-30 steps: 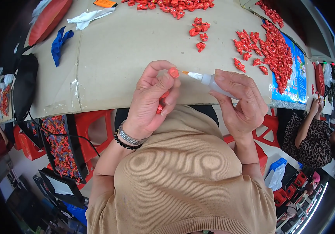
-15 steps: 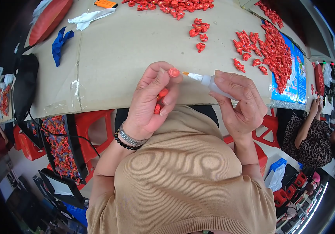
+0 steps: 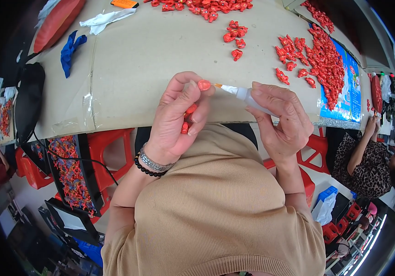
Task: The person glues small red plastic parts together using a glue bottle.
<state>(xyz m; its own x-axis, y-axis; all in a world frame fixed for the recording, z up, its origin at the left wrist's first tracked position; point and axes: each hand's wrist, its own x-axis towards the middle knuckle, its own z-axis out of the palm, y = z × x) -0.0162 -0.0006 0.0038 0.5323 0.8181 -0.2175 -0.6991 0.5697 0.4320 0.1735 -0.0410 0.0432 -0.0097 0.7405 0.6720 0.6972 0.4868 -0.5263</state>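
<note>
Between the thumb and forefinger of my left hand (image 3: pixel 177 112) is a small round red plastic part (image 3: pixel 204 85). More small red pieces (image 3: pixel 190 109) lie tucked under the curled fingers of that hand. My right hand (image 3: pixel 285 117) grips a translucent white squeeze bottle (image 3: pixel 252 98) with a white-wrapped neck. Its thin amber tip (image 3: pixel 217 85) points left and sits just beside the red part; whether they touch I cannot tell. Both hands are over the near edge of the table.
Small red figures lie in a far pile (image 3: pixel 211 7), a small cluster (image 3: pixel 234 33) and a right-hand heap (image 3: pixel 324 64) partly on a blue printed sheet (image 3: pixel 354 87). A blue cloth (image 3: pixel 71 53) and white tissue (image 3: pixel 108 20) lie left. A crate of coloured parts (image 3: pixel 72 172) stands below; a co-worker (image 3: pixel 367 161) sits right.
Hardly anything differs. The red part in my left hand is tilted slightly, and the bottle in my right hand has shifted a touch to the left.
</note>
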